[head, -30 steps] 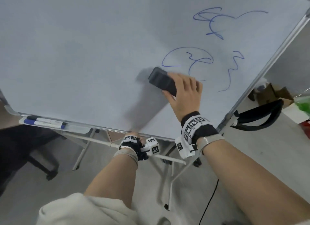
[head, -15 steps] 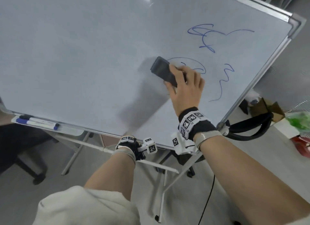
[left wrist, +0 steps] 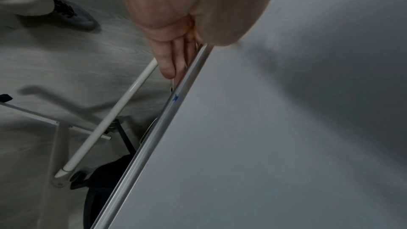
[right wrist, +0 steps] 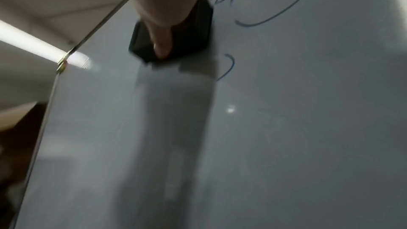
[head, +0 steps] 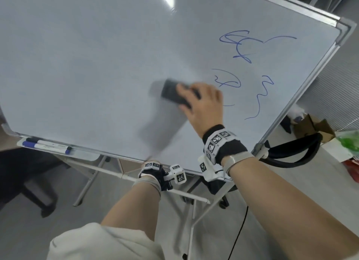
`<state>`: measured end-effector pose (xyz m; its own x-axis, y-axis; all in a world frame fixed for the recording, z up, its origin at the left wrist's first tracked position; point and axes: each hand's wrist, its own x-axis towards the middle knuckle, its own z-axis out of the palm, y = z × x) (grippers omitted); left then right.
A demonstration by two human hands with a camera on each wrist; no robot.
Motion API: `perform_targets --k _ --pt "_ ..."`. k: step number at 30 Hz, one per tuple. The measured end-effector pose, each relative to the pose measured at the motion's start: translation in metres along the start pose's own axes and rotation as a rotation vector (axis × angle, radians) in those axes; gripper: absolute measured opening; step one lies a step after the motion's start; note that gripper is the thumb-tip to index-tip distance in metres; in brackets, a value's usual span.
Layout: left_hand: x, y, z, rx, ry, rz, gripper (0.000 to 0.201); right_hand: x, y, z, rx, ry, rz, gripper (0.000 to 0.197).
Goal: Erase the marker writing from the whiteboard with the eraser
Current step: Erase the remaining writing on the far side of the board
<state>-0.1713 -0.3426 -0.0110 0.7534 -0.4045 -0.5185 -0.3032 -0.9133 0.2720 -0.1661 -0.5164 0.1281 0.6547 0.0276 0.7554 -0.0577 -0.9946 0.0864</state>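
Note:
A black eraser (head: 171, 93) lies flat against the whiteboard (head: 97, 65), gripped by my right hand (head: 202, 102), blurred by motion. In the right wrist view my thumb lies across the eraser (right wrist: 187, 37). Blue marker writing (head: 239, 46) remains at the board's upper right, with a partly wiped loop (head: 229, 81) and a squiggle (head: 260, 98) right of the hand. My left hand (head: 153, 166) holds the board's bottom edge; in the left wrist view its fingers (left wrist: 174, 58) curl behind the metal frame (left wrist: 154, 137).
Markers (head: 46, 145) lie in the tray at the board's lower left. White stand legs (head: 147, 184) cross below the board. A black chair (head: 23, 182) stands at left. At right are a black strap (head: 295, 155) and boxes (head: 310, 127) on the floor.
The eraser swept up over the left part of the blue loop and back left, wiping that part away. The head view tilted up, showing the board's top right corner.

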Motion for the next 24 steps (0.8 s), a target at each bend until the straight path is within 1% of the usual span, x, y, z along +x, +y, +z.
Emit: perform_targets --k 1,2,3,5,7,8,9,10,11,13,14,15,16,17,19,20,21,22,24 --pt "0.001 0.0 0.0 -0.007 0.008 -0.008 0.044 -0.005 -0.003 0.003 -0.02 -0.067 -0.094 0.053" --pt "0.003 0.0 0.001 -0.015 0.012 -0.02 0.044 -0.006 -0.001 0.002 -0.036 -0.075 -0.099 0.052" --pt "0.004 0.0 0.002 -0.02 0.016 -0.023 0.044 -0.005 0.006 0.001 -0.033 -0.029 -0.027 0.05" --pt "0.006 0.001 0.002 -0.034 0.003 -0.031 0.041 -0.002 0.027 -0.005 -0.036 0.139 0.226 0.048" --pt "0.009 0.003 0.002 -0.036 -0.012 -0.045 0.036 -0.001 0.047 -0.013 -0.084 0.269 0.481 0.05" --pt "0.011 0.005 0.002 -0.032 -0.019 -0.049 0.035 -0.003 0.054 -0.012 -0.107 0.298 0.583 0.052" --pt "0.012 0.006 0.001 -0.028 -0.027 -0.051 0.034 -0.009 0.055 -0.011 -0.104 0.301 0.638 0.052" --pt "0.014 0.007 0.002 -0.028 -0.036 -0.058 0.034 -0.015 0.053 -0.009 -0.07 0.275 0.613 0.052" --pt "0.016 0.007 0.003 -0.032 -0.043 -0.066 0.035 -0.022 0.049 -0.006 -0.01 0.206 0.514 0.051" --pt "0.019 0.007 0.005 -0.039 -0.047 -0.086 0.036 -0.038 0.04 0.0 0.087 -0.032 0.171 0.051" --pt "0.021 0.006 0.005 -0.045 -0.048 -0.097 0.036 -0.045 0.038 0.002 0.084 -0.136 0.008 0.051" --pt "0.022 0.005 0.005 -0.052 -0.049 -0.104 0.036 -0.049 0.038 0.001 0.058 -0.185 -0.076 0.051" --pt "0.022 0.006 0.005 -0.056 -0.052 -0.107 0.037 -0.053 0.042 0.001 0.029 -0.164 -0.05 0.051" --pt "0.023 0.007 0.004 -0.06 -0.058 -0.106 0.036 -0.055 0.047 0.0 0.012 -0.093 0.074 0.051" --pt "0.023 0.009 0.004 -0.071 -0.077 -0.102 0.034 -0.058 0.056 -0.003 0.007 0.088 0.4 0.05" --pt "0.021 0.01 0.003 -0.065 -0.082 -0.102 0.034 -0.059 0.059 -0.003 0.009 0.144 0.494 0.05" --pt "0.02 0.01 0.003 -0.058 -0.086 -0.102 0.035 -0.06 0.06 -0.003 0.034 0.145 0.499 0.05" --pt "0.021 0.01 0.003 -0.05 -0.082 -0.095 0.036 -0.061 0.058 -0.003 0.075 0.089 0.411 0.051" --pt "0.023 0.01 0.006 -0.032 -0.066 -0.101 0.035 -0.069 0.052 -0.001 0.097 -0.09 0.128 0.055"
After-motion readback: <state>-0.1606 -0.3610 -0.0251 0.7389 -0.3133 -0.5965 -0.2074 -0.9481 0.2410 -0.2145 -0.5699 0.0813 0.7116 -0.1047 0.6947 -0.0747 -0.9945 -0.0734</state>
